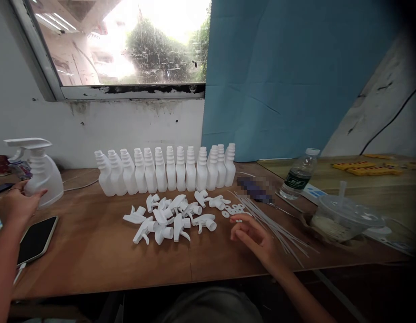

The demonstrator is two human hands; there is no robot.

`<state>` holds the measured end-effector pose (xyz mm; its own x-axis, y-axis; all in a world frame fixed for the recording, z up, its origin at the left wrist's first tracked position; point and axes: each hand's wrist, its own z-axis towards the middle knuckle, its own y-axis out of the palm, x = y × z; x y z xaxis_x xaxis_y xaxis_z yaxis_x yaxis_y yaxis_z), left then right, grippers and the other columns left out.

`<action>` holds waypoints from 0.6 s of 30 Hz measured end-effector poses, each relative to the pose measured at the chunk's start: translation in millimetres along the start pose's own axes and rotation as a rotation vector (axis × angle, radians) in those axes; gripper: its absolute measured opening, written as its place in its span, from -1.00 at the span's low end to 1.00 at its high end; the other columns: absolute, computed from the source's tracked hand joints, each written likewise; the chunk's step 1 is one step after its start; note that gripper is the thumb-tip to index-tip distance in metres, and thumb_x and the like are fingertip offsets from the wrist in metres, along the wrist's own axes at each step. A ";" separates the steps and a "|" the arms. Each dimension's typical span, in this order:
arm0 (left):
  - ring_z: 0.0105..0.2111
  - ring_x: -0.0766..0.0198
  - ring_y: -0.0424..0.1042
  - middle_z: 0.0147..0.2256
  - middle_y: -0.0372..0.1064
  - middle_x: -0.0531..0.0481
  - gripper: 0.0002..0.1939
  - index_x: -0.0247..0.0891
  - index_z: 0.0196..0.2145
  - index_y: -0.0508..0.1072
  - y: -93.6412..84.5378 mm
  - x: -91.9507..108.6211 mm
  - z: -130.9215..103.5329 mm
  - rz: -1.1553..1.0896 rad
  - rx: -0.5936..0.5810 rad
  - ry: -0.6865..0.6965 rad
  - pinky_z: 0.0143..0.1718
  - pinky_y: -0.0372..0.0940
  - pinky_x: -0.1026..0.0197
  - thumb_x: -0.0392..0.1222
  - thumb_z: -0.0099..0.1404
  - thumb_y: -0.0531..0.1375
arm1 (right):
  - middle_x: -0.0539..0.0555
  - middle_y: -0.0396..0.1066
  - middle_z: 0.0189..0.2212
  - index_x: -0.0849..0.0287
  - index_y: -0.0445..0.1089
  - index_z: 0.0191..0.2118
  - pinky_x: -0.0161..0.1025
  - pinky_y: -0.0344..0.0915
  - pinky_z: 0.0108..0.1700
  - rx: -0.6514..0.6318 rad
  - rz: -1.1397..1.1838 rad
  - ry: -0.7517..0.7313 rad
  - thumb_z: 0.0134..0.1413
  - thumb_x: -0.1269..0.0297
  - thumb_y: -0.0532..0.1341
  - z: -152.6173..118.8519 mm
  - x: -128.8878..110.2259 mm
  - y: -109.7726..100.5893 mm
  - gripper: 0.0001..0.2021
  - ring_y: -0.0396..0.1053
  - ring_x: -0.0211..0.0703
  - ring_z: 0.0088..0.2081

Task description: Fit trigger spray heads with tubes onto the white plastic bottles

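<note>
bare hands (pixel 251 237), bare forearms (pixel 290 287), dark grey clothing at lap (pixel 211 307)

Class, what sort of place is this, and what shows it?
Probably a small assembly workshop: uncapped white bottles stand in a row, with loose trigger sprayer heads and thin white tubes nearby.

Strong daylight enters by the window (pixel 127 45), whose glass is partly overexposed to white; the desk (pixel 93 258) is more dim, with soft shadows; the right edge darkens to black; coarse pixels blur one purple object (pixel 253 189).
</note>
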<state>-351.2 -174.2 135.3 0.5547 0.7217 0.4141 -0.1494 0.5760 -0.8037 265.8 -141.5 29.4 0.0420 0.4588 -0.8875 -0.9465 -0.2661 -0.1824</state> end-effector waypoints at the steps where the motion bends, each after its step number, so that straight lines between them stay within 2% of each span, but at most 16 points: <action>1: -0.58 0.21 0.22 -0.64 -0.02 0.19 -0.56 -0.25 -0.13 0.45 3.9 -3.6 7.9 0.062 -0.019 -0.026 -0.45 0.31 0.25 0.04 0.08 0.27 | -0.01 0.35 -0.43 0.07 0.33 -0.05 -0.23 0.32 -0.25 0.042 -0.003 -0.009 0.27 0.17 0.16 -3.0 3.8 -0.6 -0.80 0.37 -0.21 -0.41; 4: -0.56 0.15 0.25 -0.64 -0.15 0.18 -0.68 -0.23 -0.34 0.36 16.9 -12.7 17.2 0.126 -0.082 -0.048 -0.61 0.12 0.35 0.09 0.13 0.21 | 0.03 0.37 -0.30 0.08 0.39 -0.12 -0.25 0.31 -0.35 0.107 0.002 -0.028 0.26 0.15 0.16 -4.9 10.5 1.1 -0.83 0.35 -0.28 -0.50; 6: -0.49 0.10 0.33 -0.63 -0.09 0.15 -0.68 -0.21 -0.42 0.27 26.3 -18.3 18.0 0.111 -0.100 -0.057 -0.63 0.07 0.35 0.10 0.16 0.17 | 0.04 0.37 -0.26 0.08 0.42 -0.16 -0.26 0.31 -0.40 0.108 0.006 -0.028 0.24 0.14 0.18 -2.7 12.1 3.3 -0.83 0.35 -0.30 -0.53; 9: -0.36 0.02 0.43 -0.55 0.19 0.06 -0.70 -0.22 -0.41 0.24 38.5 -25.1 20.3 0.097 -0.108 -0.056 -0.56 0.18 0.31 0.07 0.16 0.16 | 0.03 0.37 -0.30 0.08 0.44 -0.19 -0.27 0.30 -0.45 0.113 0.020 -0.013 0.21 0.12 0.20 0.3 11.6 5.5 -0.82 0.35 -0.30 -0.56; 11: -0.31 -0.02 0.46 -0.48 0.30 0.00 -0.71 -0.23 -0.39 0.23 44.1 -28.0 23.2 0.092 -0.115 -0.051 -0.52 0.23 0.28 0.03 0.12 0.19 | 0.03 0.38 -0.31 0.09 0.44 -0.19 -0.28 0.30 -0.48 0.117 0.027 0.009 0.20 0.11 0.21 0.7 10.2 5.9 -0.81 0.34 -0.30 -0.57; 15: -0.23 -0.08 0.46 -0.45 0.30 0.00 -0.67 -0.20 -0.38 0.17 48.3 -31.6 25.4 0.041 -0.119 -0.084 -0.47 0.32 0.20 0.01 0.07 0.22 | 0.02 0.40 -0.34 0.09 0.43 -0.19 -0.30 0.30 -0.50 0.129 0.039 0.058 0.18 0.09 0.23 -0.2 5.9 6.5 -0.80 0.34 -0.31 -0.57; 17: -0.15 -0.16 0.43 -0.38 0.30 -0.01 -0.59 -0.19 -0.34 0.15 47.5 -32.3 22.6 -0.027 -0.112 -0.101 -0.37 0.40 0.05 0.08 0.03 0.24 | 0.03 0.40 -0.36 0.10 0.43 -0.21 -0.30 0.29 -0.51 0.125 0.040 0.066 0.17 0.08 0.23 -0.3 3.9 7.4 -0.79 0.33 -0.29 -0.57; 18: -0.09 -0.22 0.39 -0.33 0.29 -0.04 -0.54 -0.20 -0.30 0.14 46.4 -31.6 20.4 -0.093 -0.090 -0.066 -0.29 0.41 -0.08 0.11 0.01 0.25 | 0.02 0.40 -0.38 0.10 0.43 -0.21 -0.29 0.28 -0.52 0.121 0.036 0.065 0.17 0.07 0.22 -0.3 3.3 7.9 -0.78 0.33 -0.28 -0.57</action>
<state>-392.4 -162.5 93.7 0.5077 0.6920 0.5133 -0.0242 0.6070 -0.7943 258.5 -142.4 24.9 0.0240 0.3943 -0.9187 -0.9793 -0.1755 -0.1009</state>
